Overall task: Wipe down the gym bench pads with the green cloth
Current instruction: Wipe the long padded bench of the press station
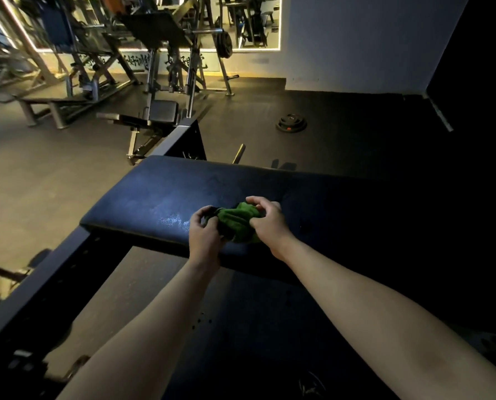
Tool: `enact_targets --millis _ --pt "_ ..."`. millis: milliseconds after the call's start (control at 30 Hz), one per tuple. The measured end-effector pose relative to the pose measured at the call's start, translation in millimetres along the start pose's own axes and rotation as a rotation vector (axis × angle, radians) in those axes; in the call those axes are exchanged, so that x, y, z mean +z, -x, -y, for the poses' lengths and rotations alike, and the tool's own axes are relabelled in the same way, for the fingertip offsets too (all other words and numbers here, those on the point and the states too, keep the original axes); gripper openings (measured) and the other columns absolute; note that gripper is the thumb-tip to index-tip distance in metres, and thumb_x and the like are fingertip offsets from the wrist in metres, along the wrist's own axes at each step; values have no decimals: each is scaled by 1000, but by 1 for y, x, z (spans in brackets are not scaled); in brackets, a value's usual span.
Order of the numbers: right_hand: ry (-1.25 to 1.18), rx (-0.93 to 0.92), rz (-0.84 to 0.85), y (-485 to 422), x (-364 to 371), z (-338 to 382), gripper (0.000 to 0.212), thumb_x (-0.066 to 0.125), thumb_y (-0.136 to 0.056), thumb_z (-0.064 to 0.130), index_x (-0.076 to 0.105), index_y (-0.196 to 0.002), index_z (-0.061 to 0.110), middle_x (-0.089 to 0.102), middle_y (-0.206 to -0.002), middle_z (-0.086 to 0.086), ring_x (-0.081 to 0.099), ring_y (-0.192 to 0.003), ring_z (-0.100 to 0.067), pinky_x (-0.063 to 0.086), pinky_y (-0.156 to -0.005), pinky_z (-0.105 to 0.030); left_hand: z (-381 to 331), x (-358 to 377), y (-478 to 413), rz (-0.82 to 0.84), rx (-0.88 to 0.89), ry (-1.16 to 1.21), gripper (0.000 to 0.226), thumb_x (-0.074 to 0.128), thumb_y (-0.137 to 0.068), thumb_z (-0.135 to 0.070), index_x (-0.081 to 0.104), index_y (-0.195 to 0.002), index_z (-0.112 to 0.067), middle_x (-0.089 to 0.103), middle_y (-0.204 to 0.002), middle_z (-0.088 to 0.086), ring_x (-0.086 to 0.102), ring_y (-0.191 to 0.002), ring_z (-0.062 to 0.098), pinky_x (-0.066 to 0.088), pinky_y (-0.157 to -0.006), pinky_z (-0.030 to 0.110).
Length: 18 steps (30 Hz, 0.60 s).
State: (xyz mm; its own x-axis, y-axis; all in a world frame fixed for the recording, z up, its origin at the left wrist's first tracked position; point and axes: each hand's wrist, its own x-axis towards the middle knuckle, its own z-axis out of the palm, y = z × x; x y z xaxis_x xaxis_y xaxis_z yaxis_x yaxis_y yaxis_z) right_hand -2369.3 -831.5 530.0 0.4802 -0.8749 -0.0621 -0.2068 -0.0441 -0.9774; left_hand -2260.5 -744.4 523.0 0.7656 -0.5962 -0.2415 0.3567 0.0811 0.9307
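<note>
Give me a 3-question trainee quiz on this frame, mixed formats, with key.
1. True or false: only the right hand grips the green cloth.
2. Multiple choice: the cloth is A) hanging off the frame, B) bunched over the dark bench pad near its front edge, C) on the floor.
3. Fill in: the weight plate lies flat on the ____, beyond the pad.

Key:
1. False; the left hand grips it too.
2. B
3. floor
</note>
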Motion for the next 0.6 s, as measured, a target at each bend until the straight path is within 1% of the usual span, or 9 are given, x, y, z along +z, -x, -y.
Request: enact_targets --millis 67,133,200,267,367,433,500,533,600 --pt "-17 -35 14 -4 -3 1 52 50 -83 -5 65 -121 27 40 -124 -2 52 -114 -16 50 -91 -20 -3 3 0 -42 13 24 27 46 -100 -1 53 -116 -23 64 -107 10 65 -85 19 58 -60 29" --pt "-64 -57 46 -9 -6 3 49 50 -85 -3 66 -117 30 41 -124 -1 51 -114 -15 51 -96 -29 -4 9 -2 -92 -5 77 25 46 -101 -4 50 -116 -24 62 -109 12 64 -86 21 58 -58 28" --pt "-104 -69 89 -16 -9 4 45 50 -87 -1 65 -115 31 40 -124 1 50 -113 -13 50 -98 -33 -5 16 -2 -31 -66 121 23 50 -102 -12 52 -123 -20 62 -116 14 64 -94 24 59 -65 30" --pt "-110 -85 128 -27 -15 7 40 52 -89 5 65 -115 31 41 -126 1 50 -113 -12 49 -100 -35 -6 29 -3 113 -112 139 35 53 -100 -17 51 -136 -16 59 -130 19 62 -108 29 59 -76 36" --pt "-80 -105 180 -48 -26 11 34 56 -91 12 66 -121 26 45 -129 -1 53 -117 -16 49 -103 -36 -5 49 -9 144 -83 168 46 48 -98 0 49 -141 -16 53 -136 22 61 -117 35 60 -74 37" --pt "-18 -91 280 -61 -34 12 35 61 -91 19 66 -125 23 40 -138 -3 44 -129 -20 43 -107 -35 -5 58 -17 57 -42 191 48 45 -95 8 53 -135 -17 52 -136 24 61 -116 39 61 -78 42" --pt "60 -65 399 -76 -43 11 39 64 -86 31 65 -125 24 28 -153 -2 26 -141 -21 31 -115 -40 -4 67 -23 14 -16 218 46 44 -93 9 57 -129 -17 52 -136 26 61 -114 40 60 -85 48" --pt "60 -60 458 -83 -47 10 41 65 -85 33 64 -125 23 28 -155 -3 26 -142 -22 30 -116 -43 -4 72 -25 9 -6 233 45 45 -93 9 57 -128 -17 52 -136 26 61 -111 39 59 -88 50" --pt "-23 -42 554 -91 -53 10 40 64 -87 26 60 -126 19 51 -138 -8 48 -128 -25 43 -108 -46 -4 83 -25 -15 33 215 43 46 -93 9 57 -127 -17 54 -131 24 62 -107 35 60 -82 46"
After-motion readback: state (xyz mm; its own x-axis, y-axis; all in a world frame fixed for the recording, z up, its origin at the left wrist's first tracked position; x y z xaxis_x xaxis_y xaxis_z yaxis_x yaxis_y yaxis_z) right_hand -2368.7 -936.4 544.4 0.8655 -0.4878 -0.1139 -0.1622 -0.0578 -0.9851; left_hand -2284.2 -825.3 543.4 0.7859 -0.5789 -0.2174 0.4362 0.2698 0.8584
